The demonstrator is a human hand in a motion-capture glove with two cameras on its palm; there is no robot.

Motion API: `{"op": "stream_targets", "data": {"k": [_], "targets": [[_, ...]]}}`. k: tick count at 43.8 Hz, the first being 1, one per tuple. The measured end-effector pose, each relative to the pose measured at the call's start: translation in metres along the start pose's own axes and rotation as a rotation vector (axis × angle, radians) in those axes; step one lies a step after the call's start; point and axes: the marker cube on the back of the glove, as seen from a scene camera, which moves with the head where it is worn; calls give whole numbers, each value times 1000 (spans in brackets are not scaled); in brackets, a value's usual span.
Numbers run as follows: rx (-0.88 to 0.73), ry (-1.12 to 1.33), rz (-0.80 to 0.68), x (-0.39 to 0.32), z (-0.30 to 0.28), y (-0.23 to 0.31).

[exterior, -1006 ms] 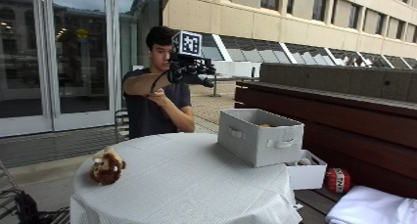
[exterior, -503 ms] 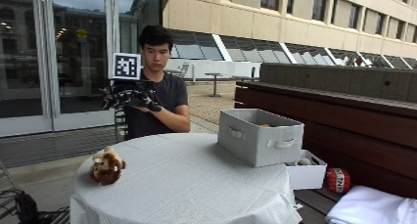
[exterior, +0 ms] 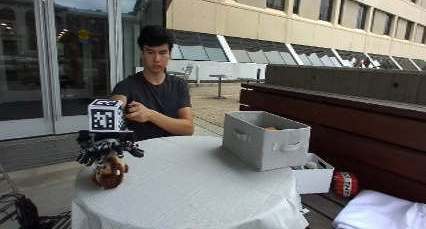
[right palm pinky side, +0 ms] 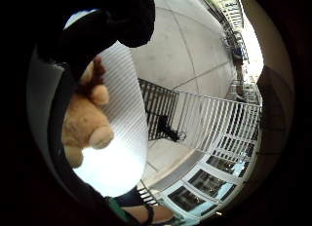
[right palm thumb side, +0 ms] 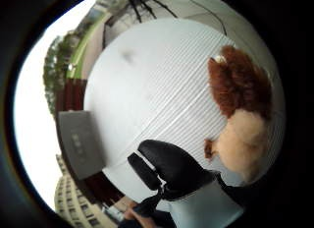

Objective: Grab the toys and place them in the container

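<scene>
One toy point(exterior: 110, 172) sits near the table point(exterior: 200, 189) edge, well apart from the bin point(exterior: 266, 145) | right hand point(exterior: 106, 149) hovers just above toy, fingers spread, nothing held | step: grasp | method: lower straight, close round the body, lift clear before crossing to bin.

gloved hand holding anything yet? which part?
Nothing held yet. The gloved right hand hovers just above the plush toy on the table, fingers spread over its head.
</scene>
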Motion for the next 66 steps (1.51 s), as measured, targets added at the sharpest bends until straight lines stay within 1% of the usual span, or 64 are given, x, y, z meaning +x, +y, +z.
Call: {"op": "stream_targets", "data": {"k": [10,17,24,28,35,37,40,43,46,55,59,63,66], "targets": [[-125,43,36,14,36,1],[-106,1,58,18,52,7],[-53,33,73,19,46,13],[-25,55,116,18,40,9],[-1,201,110,18,31,8],[-5,195,118,18,29,7],[-47,121,121,17,23,3],[-83,51,110,15,15,2],[-78,30,97,9,1,4],[-34,28,46,-27,-71,13],[-20,33,25,-53,-106,17],[-47,42,3,-91,-145,26],[10,56,-23,-119,-166,30]]}}
